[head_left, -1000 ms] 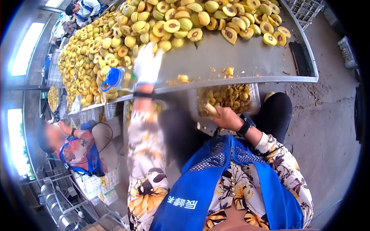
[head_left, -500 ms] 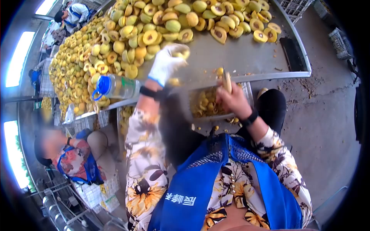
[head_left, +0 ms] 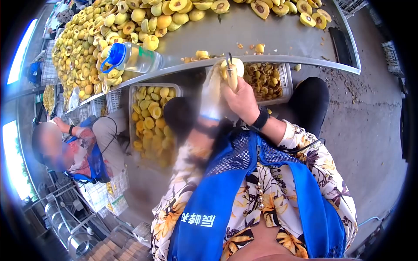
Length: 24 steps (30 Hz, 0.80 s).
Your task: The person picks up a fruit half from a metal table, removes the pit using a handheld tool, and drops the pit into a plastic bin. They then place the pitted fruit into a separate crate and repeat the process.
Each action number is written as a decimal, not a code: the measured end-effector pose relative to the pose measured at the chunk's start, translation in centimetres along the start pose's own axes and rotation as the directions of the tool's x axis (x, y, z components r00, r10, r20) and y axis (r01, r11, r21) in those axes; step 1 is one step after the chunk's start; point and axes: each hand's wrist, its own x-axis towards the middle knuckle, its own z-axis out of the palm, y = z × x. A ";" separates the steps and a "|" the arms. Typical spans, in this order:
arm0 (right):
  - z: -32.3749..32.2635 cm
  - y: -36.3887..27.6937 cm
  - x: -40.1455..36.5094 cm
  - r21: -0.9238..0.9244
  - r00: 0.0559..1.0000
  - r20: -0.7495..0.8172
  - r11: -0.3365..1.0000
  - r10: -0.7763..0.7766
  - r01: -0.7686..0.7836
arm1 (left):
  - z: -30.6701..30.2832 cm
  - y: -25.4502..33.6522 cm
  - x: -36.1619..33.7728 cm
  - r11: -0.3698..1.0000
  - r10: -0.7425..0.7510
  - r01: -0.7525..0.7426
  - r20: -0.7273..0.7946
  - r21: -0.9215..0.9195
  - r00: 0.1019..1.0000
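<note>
My left hand (head_left: 210, 93), in a white glove and a little blurred, is closed around a yellow peach half (head_left: 237, 63). My right hand (head_left: 242, 99), bare, grips the light wooden handle of a pitting tool (head_left: 232, 80). Its thin, dark metal end lies over the fruit, so the two hands almost touch. Both are just in front of the metal table's edge, above a crate (head_left: 286, 89) of small brownish-yellow fruit pieces. On the table, a large heap of halved peaches (head_left: 150, 21) spreads to the left, several with brown pits showing.
A clear bottle with a blue cap (head_left: 141, 59) lies on the metal table (head_left: 209, 41) near its rim. Below to the left stands a crate (head_left: 132, 98) of peach halves. Another person (head_left: 87, 148) sits at the left. A dark block (head_left: 339, 45) rests at the table's right end.
My left hand has come back from over the table to my right hand, bringing the peach half against the tool. My right hand has shifted slightly left. The view has tilted downward.
</note>
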 end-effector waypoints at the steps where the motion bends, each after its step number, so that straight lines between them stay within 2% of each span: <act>1: -0.4 -0.8 -0.2 0.022 0.994 0.041 0.994 0.105 -0.106 | -1.8 -2.9 0.2 0.937 0.090 -0.075 -0.026 0.341 0.996; 3: -2.2 -2.8 -0.3 0.050 0.943 0.130 0.948 0.305 -0.314 | -1.8 -2.5 0.3 0.992 -0.124 0.120 -0.113 -0.038 0.986; 4: -2.3 -2.3 -0.3 -0.130 0.997 0.022 0.989 0.078 -0.075 | -1.2 -0.2 0.6 0.942 -0.231 0.203 -0.079 -0.269 0.970; 5: -3.3 -2.4 -0.4 -0.227 0.995 0.001 0.969 0.100 -0.097 | -0.5 1.7 0.7 0.831 -0.327 0.277 -0.021 -0.482 0.945; 6: -4.2 -4.0 -0.3 -0.322 0.993 -0.023 0.939 0.119 -0.120 | 0.1 3.0 0.4 0.994 -0.105 0.104 -0.064 -0.018 0.992; 7: -4.7 -3.8 0.1 -0.355 0.996 -0.071 0.932 0.049 -0.071 | 0.8 4.1 -0.4 0.889 0.114 -0.104 0.005 0.447 0.994; 8: -5.4 -4.0 0.4 -0.337 0.993 -0.057 0.934 0.104 -0.117 | 1.2 4.5 -1.0 0.544 0.266 -0.293 0.169 0.787 0.949; 9: -5.7 -3.2 0.8 -0.329 0.998 -0.028 0.942 0.061 -0.067 | 1.4 3.8 -0.9 0.868 0.082 -0.084 0.027 0.490 0.996; 10: -5.8 -2.4 1.1 -0.320 1.000 0.001 0.947 0.016 -0.015 | 1.8 3.4 -0.7 0.970 -0.045 0.050 -0.026 0.237 0.999; 11: -5.5 -2.0 1.1 -0.300 0.999 0.039 0.954 0.007 0.005 | 2.1 3.1 -0.6 0.982 -0.185 0.183 -0.045 -0.036 0.982; 12: -5.1 -1.9 1.0 -0.278 0.997 0.078 0.960 -0.003 0.025 | 2.3 2.9 -0.7 0.904 -0.321 0.298 -0.028 -0.306 0.947; 13: -4.6 -2.0 0.8 -0.343 0.996 0.084 0.939 0.034 -0.003 | 2.3 2.8 -1.0 0.895 -0.370 0.343 -0.045 -0.287 0.928; 15: -4.6 -2.6 0.6 -0.446 0.994 0.096 0.895 0.056 -0.008 | 1.5 2.7 -0.8 0.940 -0.282 0.285 0.043 -0.189 0.958; 16: -4.5 -2.8 0.4 -0.494 0.992 0.103 0.869 0.070 -0.010 | 1.1 2.4 -0.6 0.947 -0.264 0.264 0.024 -0.183 0.964; 17: -4.5 -2.7 0.1 -0.461 0.996 0.085 0.887 0.003 0.037 | 0.7 2.2 -0.4 0.954 -0.246 0.243 0.005 -0.177 0.969; 20: -4.8 -4.6 -0.7 -0.609 0.963 0.256 0.788 0.083 0.094 | 0.6 1.6 0.0 0.947 -0.259 0.209 -0.192 -0.245 0.947; 21: -4.8 -1.6 -1.0 -0.566 0.967 0.243 0.821 0.082 0.073 | 1.0 2.2 0.0 0.948 -0.261 0.207 -0.224 -0.241 0.939; 24: -4.9 -1.1 -1.7 -0.563 0.965 0.239 0.825 0.109 0.047 | 1.4 1.7 0.3 0.975 -0.176 0.132 -0.253 -0.180 0.951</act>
